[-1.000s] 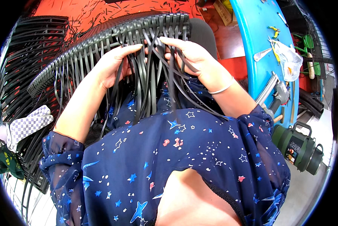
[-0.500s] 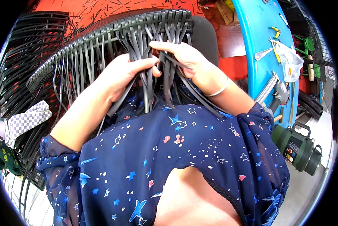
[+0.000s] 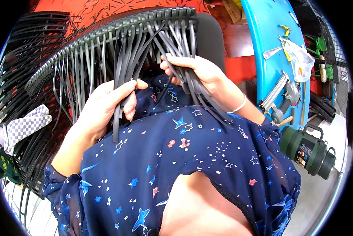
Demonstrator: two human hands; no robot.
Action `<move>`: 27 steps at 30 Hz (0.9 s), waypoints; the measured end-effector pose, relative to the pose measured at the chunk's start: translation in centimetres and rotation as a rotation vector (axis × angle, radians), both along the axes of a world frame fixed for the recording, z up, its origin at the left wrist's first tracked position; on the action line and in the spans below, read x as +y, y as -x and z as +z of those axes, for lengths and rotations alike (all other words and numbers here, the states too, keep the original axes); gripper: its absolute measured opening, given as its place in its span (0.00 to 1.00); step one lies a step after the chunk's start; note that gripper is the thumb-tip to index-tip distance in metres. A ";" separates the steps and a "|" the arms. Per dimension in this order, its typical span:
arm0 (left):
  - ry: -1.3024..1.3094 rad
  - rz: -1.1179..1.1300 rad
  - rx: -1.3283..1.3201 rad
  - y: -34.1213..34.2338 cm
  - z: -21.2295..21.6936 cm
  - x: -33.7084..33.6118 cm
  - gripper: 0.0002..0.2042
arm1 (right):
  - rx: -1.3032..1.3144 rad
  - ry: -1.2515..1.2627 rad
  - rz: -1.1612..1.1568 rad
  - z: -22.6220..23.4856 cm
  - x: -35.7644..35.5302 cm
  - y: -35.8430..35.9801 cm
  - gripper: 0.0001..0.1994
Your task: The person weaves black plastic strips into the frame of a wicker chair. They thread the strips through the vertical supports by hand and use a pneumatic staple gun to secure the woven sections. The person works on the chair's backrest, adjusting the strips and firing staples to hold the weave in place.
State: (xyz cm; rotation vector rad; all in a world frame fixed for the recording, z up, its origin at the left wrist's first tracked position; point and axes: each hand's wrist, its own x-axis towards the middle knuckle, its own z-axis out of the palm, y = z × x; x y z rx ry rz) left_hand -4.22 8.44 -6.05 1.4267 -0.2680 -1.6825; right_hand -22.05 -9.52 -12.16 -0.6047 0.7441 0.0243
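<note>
A curved black woven panel (image 3: 105, 29) lies in front of me, with many loose flat black strips hanging from its near edge. My left hand (image 3: 115, 98) is closed round a bundle of black strips (image 3: 125, 59), their cut ends sticking out below the fingers over my shirt. To its right, my right hand (image 3: 188, 70) grips a second bundle of strips (image 3: 176, 43), whose ends fan out beneath the wrist. A gap separates the two bundles, and my shirt shows through it. Further left, other strips (image 3: 80, 74) hang loose from the same edge, untouched.
A blue table (image 3: 263, 51) at the right carries yellow-handled pliers (image 3: 286, 30), a clear plastic bag (image 3: 300, 59) and a staple-gun-like tool (image 3: 288, 98). Below it stands a green and black flask (image 3: 308, 151). More black slatted pieces (image 3: 31, 59) and a checkered sleeve (image 3: 27, 124) are at the left.
My hands have moved apart and lower, the left one down and left, the right one slightly right. The strips between them have parted into two bundles.
</note>
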 end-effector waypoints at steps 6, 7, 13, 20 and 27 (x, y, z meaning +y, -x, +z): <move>0.059 -0.034 0.052 -0.2 1.1 0.7 0.17 | -0.055 -0.063 -0.049 -0.6 0.4 0.7 0.15; 0.044 -0.056 0.042 -0.2 1.1 0.8 0.17 | -0.063 -0.051 -0.042 -0.8 0.4 0.8 0.14; 0.141 -0.134 -0.004 -0.4 0.6 1.7 0.16 | -0.139 -0.084 0.009 -0.7 0.7 0.1 0.16; 0.193 -0.209 -0.050 -0.6 0.7 2.3 0.19 | -0.220 -0.161 -0.025 -1.2 1.0 0.1 0.12; 0.216 -0.257 -0.124 -0.8 0.9 2.8 0.18 | -0.284 -0.336 -0.065 -1.8 1.5 -0.5 0.17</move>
